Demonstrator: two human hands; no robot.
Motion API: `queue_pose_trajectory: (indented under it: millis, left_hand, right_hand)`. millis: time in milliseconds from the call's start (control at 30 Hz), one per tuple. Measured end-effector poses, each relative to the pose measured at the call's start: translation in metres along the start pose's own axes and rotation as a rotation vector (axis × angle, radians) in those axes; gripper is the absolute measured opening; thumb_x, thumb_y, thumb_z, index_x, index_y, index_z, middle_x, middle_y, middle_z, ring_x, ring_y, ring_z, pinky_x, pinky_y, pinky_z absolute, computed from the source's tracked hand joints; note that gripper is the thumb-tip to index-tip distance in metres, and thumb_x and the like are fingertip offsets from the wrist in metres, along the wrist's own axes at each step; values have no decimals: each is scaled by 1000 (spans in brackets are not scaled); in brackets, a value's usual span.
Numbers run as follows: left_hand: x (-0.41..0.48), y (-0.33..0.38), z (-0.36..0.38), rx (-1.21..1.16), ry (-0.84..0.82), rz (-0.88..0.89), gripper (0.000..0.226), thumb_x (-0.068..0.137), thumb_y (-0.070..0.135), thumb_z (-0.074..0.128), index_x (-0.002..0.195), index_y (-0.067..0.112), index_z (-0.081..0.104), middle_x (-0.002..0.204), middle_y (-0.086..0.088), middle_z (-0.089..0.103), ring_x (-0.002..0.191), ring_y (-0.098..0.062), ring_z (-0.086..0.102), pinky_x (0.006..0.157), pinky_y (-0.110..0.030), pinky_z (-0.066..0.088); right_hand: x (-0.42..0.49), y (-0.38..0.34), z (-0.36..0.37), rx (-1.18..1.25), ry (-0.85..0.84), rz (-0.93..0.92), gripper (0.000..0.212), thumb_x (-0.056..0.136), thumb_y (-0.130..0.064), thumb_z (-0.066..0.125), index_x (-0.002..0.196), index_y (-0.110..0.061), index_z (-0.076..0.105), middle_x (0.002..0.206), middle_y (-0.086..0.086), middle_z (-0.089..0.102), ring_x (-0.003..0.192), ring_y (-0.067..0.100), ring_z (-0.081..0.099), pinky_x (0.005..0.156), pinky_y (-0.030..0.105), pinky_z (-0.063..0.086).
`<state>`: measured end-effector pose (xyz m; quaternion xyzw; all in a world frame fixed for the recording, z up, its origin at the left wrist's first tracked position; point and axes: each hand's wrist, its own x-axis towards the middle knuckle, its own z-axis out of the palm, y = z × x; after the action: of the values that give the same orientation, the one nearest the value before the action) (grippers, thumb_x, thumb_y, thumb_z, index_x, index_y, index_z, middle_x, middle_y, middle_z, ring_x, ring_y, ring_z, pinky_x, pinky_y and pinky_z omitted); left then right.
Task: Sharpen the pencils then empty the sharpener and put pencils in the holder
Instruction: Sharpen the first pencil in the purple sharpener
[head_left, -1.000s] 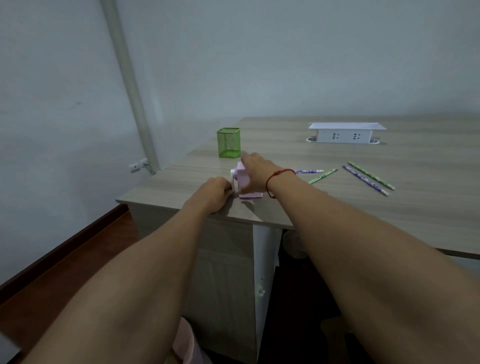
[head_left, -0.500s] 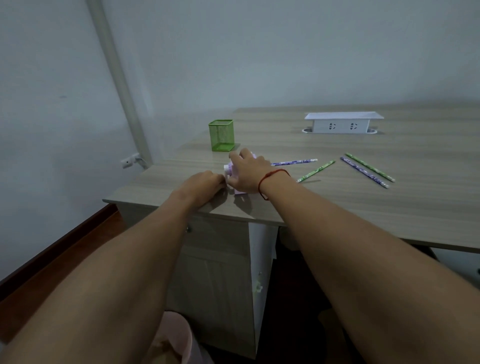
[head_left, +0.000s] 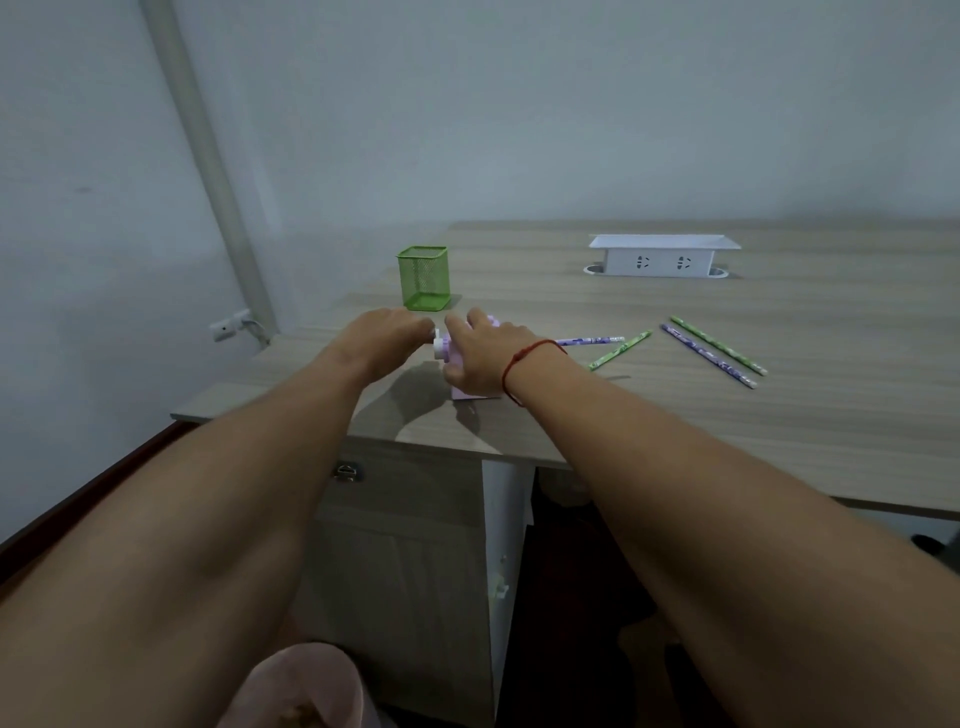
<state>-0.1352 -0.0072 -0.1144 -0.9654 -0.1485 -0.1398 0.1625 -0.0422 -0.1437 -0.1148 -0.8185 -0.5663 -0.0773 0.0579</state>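
Four pencils (head_left: 706, 349) lie loose on the desk (head_left: 779, 415) as the right hand (head_left: 480, 358) clamps the pink sharpener (head_left: 475, 392) near its front edge; the left hand (head_left: 387, 332) curls at the crank (grip hidden), apparently mid-sharpening, with steady cranking next.

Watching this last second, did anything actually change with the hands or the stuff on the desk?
Very little. The right hand stays clamped over the pink sharpener, and the left hand stays at its white crank end, shifting only slightly. The purple pencil still pokes out behind the sharpener. The three loose pencils and the empty green holder have not moved; only the camera view shifted.
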Motion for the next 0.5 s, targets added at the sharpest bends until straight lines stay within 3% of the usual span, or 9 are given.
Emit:
queue_pose_trajectory:
  millis: [167, 367, 500]
  left_hand:
    - [12, 3, -16, -69, 152, 5, 20, 96, 18, 47, 105, 8, 62, 101, -19, 67, 90, -36, 64, 73, -40, 49]
    - [-16, 14, -17, -139, 242, -5, 17, 94, 8, 52, 106, 4, 62, 98, -21, 69, 87, -36, 66, 74, -45, 54]
    - [-37, 27, -20, -187, 277, -17, 19, 94, 6, 51, 109, 6, 63, 98, -21, 70, 86, -36, 66, 71, -39, 53]
  right_hand:
    - [6, 7, -6, -8, -17, 64, 54, 94, -40, 43, 142, -17, 32, 146, 12, 34, 132, 33, 42, 104, 45, 37]
    - [6, -2, -7, -31, -57, 68, 54, 95, -39, 43, 142, -15, 31, 147, 13, 32, 133, 34, 40, 105, 46, 37]
    - [7, -5, -13, -24, -77, 61, 52, 96, -36, 43, 140, -12, 33, 146, 15, 33, 133, 34, 40, 105, 44, 36]
